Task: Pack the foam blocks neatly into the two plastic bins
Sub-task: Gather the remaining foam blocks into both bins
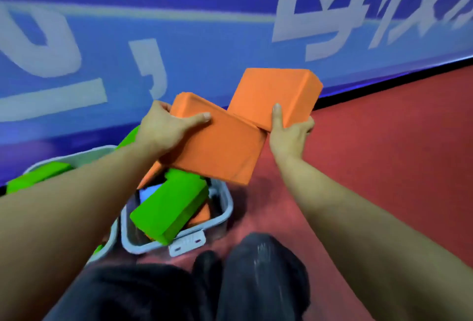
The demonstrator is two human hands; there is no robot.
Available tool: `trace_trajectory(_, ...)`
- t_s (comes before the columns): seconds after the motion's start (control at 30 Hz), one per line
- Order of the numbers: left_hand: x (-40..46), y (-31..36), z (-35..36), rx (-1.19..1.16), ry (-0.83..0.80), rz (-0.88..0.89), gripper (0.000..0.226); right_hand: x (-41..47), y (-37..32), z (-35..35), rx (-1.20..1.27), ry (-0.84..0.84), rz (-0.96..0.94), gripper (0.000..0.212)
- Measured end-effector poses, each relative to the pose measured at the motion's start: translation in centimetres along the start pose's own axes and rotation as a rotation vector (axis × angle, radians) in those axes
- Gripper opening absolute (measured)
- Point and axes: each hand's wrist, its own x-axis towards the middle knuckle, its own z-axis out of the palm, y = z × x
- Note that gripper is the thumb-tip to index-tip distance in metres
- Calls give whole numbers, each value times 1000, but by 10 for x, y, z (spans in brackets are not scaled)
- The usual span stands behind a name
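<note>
- The left hand (pixel 163 126) grips one orange foam block (pixel 217 146) by its far short end, thumb laid flat across the top face and fingers curled over the end, so the long body of the block hangs out toward the person and down, free to be tipped in.
- The right hand (pixel 289 133) holds a second orange block (pixel 273 95) from below its near corner, thumb pressed up the top face and fingers wrapped round the right side; the block stands out beyond the grip, clear of the other.
- Between the two grips the blocks overlap at one corner; whether they touch there I cannot tell.
- Straight below the left hand's block sits the near plastic bin (pixel 225 208), with a green block (pixel 169 205) lying tilted across it and orange showing beneath: that slant likely needs flattening before more fits neatly.
- Under the left forearm, the second bin (pixel 84 154) holds more green foam (pixel 38 177).
- Both bins rest on the red floor (pixel 384 141) by a blue banner (pixel 179 39).
</note>
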Motion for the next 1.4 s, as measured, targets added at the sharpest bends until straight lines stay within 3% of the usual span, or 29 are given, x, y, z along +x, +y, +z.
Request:
trace_trajectory(0.17, -42, -58, -135, -61, 194, -73, 107, -92, -64, 59, -24, -247, -202, 84)
trace_trajectory(0.33, -58, -161, -210, -121, 366, -267, 102, -171, -75, 147, -2, -430, -187, 80)
trace_trajectory(0.5, -65, -285, -232, -272, 575, -575, 104, -227, -38, 232, -31, -542, 15, 78)
trace_trajectory(0.6, -58, -359, -228, -452, 697, -830, 127, -250, -2, 277, -51, -516, 183, 84)
trace_trajectory(0.7, -43, -421, -212, -693, 724, -977, 143, -268, 33, 314, -20, -488, 346, 89)
trace_trajectory(0.8, -29, -446, -192, -906, 596, -1048, 98, -280, 56, 358, 79, -494, 463, 114)
trace_trajectory(0.87, -28, -450, -179, -1024, 500, -1062, 82, -282, 55, 375, 145, -539, 536, 118)
trace_trajectory(0.93, -17, -483, -163, -1145, 451, -1075, 88, -288, 65, 415, 164, -602, 579, 103)
trace_trajectory(1.03, -6, -490, -155, -1208, 521, -1075, 103, -295, 62, 448, 227, -678, 664, 102)
trace_trajectory(1.13, 5, -499, -153, -1070, 612, -1045, 79, -300, 66, 482, 244, -686, 740, 93)
trace_trajectory(1.27, 14, -506, -153, -994, 570, -946, 61, -289, 70, 510, -76, -802, 646, 104)
trace_trajectory(1.4, 18, -505, -149, -755, 529, -920, 70, -265, 69, 488, -466, -895, 482, 93)
